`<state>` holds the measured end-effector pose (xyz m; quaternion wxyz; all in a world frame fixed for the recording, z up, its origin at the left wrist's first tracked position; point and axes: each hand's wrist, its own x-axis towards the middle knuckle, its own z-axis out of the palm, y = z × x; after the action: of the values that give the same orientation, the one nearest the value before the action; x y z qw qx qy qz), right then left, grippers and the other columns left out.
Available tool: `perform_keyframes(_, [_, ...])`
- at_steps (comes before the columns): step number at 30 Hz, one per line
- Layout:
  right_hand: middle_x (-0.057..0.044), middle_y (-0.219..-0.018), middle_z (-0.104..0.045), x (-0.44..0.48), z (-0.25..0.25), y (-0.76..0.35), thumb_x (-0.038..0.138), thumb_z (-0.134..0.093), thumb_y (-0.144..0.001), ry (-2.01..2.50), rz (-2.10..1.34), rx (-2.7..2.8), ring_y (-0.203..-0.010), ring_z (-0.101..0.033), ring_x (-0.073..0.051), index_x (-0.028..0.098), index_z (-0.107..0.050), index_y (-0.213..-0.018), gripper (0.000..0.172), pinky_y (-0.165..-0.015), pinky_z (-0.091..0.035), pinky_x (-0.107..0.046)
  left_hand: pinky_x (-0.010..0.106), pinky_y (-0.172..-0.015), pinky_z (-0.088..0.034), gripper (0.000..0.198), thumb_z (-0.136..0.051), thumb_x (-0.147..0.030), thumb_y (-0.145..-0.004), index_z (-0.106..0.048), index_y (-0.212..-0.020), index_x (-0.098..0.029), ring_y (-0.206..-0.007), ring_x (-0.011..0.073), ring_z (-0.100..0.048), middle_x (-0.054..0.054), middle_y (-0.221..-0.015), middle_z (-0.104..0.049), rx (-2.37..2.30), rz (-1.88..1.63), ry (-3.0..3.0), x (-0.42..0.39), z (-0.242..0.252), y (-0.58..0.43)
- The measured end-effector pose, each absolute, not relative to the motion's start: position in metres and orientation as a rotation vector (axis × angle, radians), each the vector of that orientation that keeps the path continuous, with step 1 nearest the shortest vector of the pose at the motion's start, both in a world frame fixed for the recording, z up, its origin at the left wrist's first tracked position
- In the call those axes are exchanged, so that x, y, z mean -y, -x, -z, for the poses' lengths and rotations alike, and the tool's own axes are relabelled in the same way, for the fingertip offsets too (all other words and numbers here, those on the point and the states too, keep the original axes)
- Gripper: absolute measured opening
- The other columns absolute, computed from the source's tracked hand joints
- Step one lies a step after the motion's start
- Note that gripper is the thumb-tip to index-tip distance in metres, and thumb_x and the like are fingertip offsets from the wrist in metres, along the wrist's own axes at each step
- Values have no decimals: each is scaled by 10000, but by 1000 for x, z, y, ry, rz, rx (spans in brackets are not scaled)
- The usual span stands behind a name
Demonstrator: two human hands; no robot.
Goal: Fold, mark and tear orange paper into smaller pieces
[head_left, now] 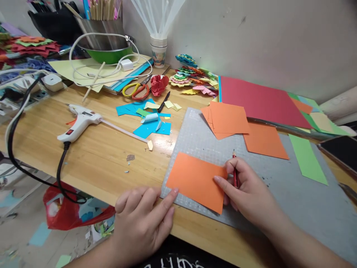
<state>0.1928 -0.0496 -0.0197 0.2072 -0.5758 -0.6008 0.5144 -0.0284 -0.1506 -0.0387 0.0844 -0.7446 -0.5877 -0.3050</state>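
An orange paper sheet (199,178) lies over the left part of a grey cutting mat (273,201). My right hand (245,190) pinches the sheet's right edge between thumb and fingers. That same hand also holds a dark red pencil (235,175), point up, tucked among its fingers. At the sheet's lower left edge, the index fingertip of my left hand (145,214) touches the paper. The other fingers of the left hand are curled in, with nothing visible in them. More orange sheets (228,118) lie stacked at the mat's far edge, beside another orange piece (264,141).
A white glue gun (80,121) with a black cord lies left, near blue paper scraps (152,128), scissors (136,90) and a black pen (164,101). A green strip (306,158) is on the mat. Behind are a red sheet (262,100) and a paper cup (158,52).
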Motion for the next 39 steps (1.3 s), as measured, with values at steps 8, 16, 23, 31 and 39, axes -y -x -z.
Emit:
perform_keyframes(8, [75, -682, -447, 45, 23, -196, 347, -563, -868, 1524, -1537, 1637, -407, -483, -49, 256, -309, -811, 276, -322, -312, -185, 312, -609, -283, 238, -577, -184, -801, -711, -991, -235, -650, 151, -454, -24, -636, -616, 1673, 997, 2110, 151, 47, 30])
perform_keyframes(16, [64, -726, -448, 44, 24, -202, 352, -555, -881, 1512, -1572, 1652, -392, -460, -33, 257, -321, -829, 258, -330, -360, -186, 306, -584, -272, 204, -565, -172, -795, -719, -906, -246, -617, 135, -429, -49, -568, -601, 1682, 1008, 2073, 148, 44, 28])
perform_keyframes(23, [68, -715, -446, 45, 22, -200, 353, -552, -880, 1521, -1522, 1705, -400, -478, -43, 261, -317, -825, 259, -347, -382, -191, 308, -588, -280, 197, -561, -178, -805, -715, -910, -244, -621, 137, -437, -47, -566, -600, 1678, 1001, 2066, 148, 46, 29])
perform_keyframes(31, [66, -713, -453, 45, 23, -202, 370, -565, -868, 1541, -1509, 1729, -413, -493, -58, 260, -324, -826, 268, -369, -390, -207, 310, -594, -283, 212, -554, -163, -804, -715, -920, -237, -626, 135, -444, -43, -578, -591, 1684, 1015, 2065, 149, 46, 29])
perform_keyframes(39, [65, -712, -447, 44, 24, -199, 369, -561, -864, 1570, -1508, 1721, -419, -489, -57, 257, -330, -828, 259, -372, -388, -210, 309, -593, -288, 219, -575, -139, -776, -719, -921, -221, -622, 137, -435, -34, -594, -600, 1689, 1005, 2070, 148, 47, 28])
